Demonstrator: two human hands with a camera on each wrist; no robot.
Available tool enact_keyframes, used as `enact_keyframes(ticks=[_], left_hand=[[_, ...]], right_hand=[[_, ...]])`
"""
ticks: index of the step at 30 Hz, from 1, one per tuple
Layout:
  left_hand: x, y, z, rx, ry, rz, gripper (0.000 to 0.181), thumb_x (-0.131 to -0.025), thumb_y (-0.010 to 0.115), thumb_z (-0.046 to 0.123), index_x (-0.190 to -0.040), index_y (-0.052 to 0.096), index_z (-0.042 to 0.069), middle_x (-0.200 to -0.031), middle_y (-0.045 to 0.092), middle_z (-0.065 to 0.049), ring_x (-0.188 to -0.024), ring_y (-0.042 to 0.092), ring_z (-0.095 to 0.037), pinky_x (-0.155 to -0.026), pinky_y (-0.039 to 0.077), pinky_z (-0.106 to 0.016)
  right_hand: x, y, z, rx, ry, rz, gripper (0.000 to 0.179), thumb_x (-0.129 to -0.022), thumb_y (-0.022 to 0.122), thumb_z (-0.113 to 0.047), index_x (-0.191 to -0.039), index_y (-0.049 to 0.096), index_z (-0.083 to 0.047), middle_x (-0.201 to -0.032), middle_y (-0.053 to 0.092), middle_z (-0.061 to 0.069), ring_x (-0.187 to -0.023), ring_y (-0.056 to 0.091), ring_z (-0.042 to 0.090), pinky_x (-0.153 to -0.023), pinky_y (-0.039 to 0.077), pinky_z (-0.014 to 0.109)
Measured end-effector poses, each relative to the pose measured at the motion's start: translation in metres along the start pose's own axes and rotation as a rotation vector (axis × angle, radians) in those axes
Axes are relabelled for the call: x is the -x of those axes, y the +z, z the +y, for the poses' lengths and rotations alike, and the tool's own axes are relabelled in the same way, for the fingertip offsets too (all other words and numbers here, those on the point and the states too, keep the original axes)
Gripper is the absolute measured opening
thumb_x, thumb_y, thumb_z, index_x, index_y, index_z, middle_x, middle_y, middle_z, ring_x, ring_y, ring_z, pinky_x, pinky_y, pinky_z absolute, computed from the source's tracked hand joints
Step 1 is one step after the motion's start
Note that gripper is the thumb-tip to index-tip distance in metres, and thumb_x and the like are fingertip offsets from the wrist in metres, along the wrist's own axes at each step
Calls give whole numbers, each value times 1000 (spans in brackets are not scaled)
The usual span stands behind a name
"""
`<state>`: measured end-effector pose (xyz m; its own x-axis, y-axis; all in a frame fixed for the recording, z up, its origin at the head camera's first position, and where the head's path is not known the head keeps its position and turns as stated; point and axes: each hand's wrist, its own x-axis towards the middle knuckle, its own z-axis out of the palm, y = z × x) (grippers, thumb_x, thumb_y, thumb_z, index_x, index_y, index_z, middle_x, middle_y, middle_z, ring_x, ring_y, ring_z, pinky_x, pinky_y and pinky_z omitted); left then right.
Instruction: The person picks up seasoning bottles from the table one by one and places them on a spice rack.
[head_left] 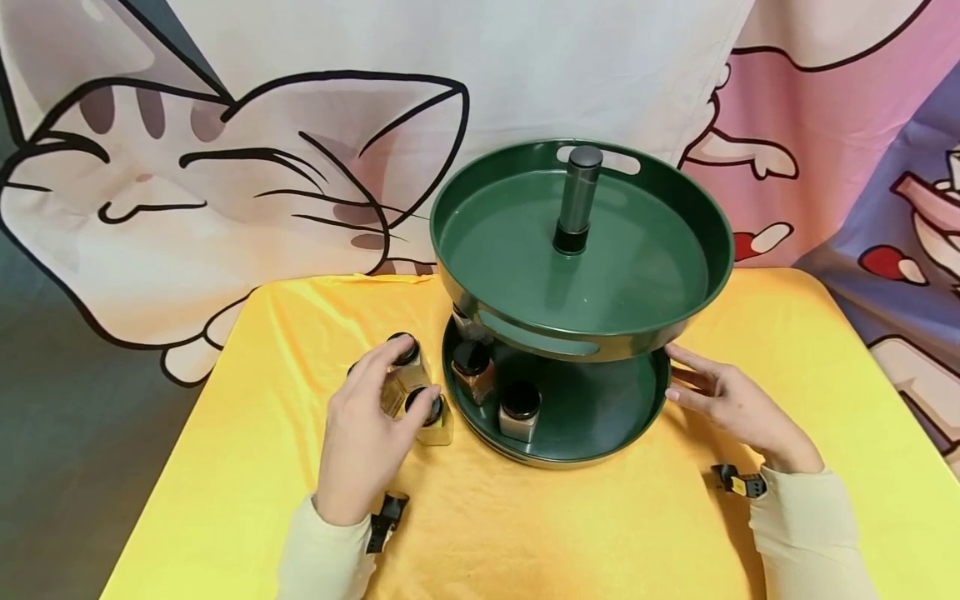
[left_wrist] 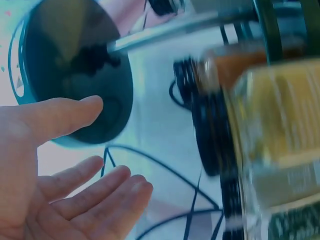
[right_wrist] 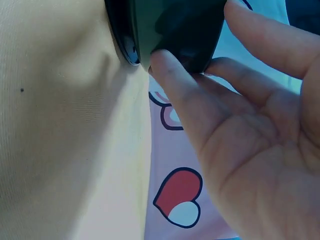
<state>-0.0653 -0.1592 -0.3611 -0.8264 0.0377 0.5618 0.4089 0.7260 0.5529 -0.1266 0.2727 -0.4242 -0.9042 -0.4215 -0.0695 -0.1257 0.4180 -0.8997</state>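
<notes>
A two-tier green round tray stand shows an upper tray (head_left: pixel 510 275) on a post above a lower tray (head_left: pixel 592 417). My right hand (head_left: pixel 738 408) touches the stand's right side with fairly straight fingertips; the right wrist view shows these fingers (right_wrist: pixel 175 75) at the green wall. My left hand (head_left: pixel 363 433) hovers over square glass spice jars (head_left: pixel 435 425) with black lids, left of the stand. Its thumb and fingers are spread apart and hold nothing. In the left wrist view, a jar with yellow contents (left_wrist: pixel 280 115) is close beside this hand (left_wrist: pixel 65 170).
On the lower tray's left part are a jar with brown contents (head_left: pixel 474 375), a jar with pale contents (head_left: pixel 519 412) and another partly hidden under the upper tray. A yellow cloth (head_left: pixel 525 533) covers the table. Behind hangs a cartoon-printed curtain (head_left: pixel 315 192).
</notes>
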Motion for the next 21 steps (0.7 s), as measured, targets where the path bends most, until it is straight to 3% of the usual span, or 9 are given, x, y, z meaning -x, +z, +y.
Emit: enact_keyframes(ticks=[5, 9, 12, 15, 18, 21], left_hand=[[-1, -10, -15, -64, -62, 24, 60, -79, 87, 12, -133, 62, 4, -131, 63, -12, -103, 66, -34, -86, 55, -46], [-1, -14, -26, -93, -105, 35, 63, -77, 88, 10, -133, 61, 1, -132, 62, -16, -106, 64, -36, -87, 53, -48], [-1, -17, -34, -110, -146, 8, 65, -77, 88, 10, -134, 59, 0, -134, 60, -19, -111, 62, -38, -89, 52, -51], [-1, -20, -41, -134, -205, -70, 68, -79, 87, 11, -138, 55, -2, -139, 55, -21, -120, 57, -41, -96, 48, -55], [-1, -24, -48, -164, -282, -197, 77, -80, 85, 14, -145, 47, -1, -145, 48, -23, -131, 47, -44, -104, 41, -59], [-1, -27, -55, -184, -346, -320, 86, -82, 84, 16, -151, 37, -1, -151, 41, -25, -136, 41, -45, -107, 36, -61]], right_hand=[[0, -1, -1, -42, 46, 34, 69, -97, 66, -6, -155, 30, 5, -141, 48, 34, -114, 58, -4, -86, 52, 15], [-1, -1, -1, -82, 63, 27, 76, -94, 70, -5, -155, 26, 6, -145, 43, 35, -115, 57, -4, -87, 52, 17], [-1, 0, -2, -139, 72, 11, 82, -92, 72, -4, -156, 23, 6, -149, 37, 35, -117, 56, -2, -88, 53, 20], [-2, 1, -1, -178, 77, -15, 87, -91, 74, -4, -157, 19, 6, -154, 30, 34, -122, 54, 3, -89, 53, 23], [-2, 2, -1, -170, 78, -30, 91, -90, 75, -6, -158, 16, 4, -157, 25, 33, -128, 51, 9, -91, 52, 23], [-2, 2, -2, -117, 63, -32, 94, -88, 77, -7, -158, 16, 3, -159, 23, 31, -134, 47, 26, -93, 51, 22]])
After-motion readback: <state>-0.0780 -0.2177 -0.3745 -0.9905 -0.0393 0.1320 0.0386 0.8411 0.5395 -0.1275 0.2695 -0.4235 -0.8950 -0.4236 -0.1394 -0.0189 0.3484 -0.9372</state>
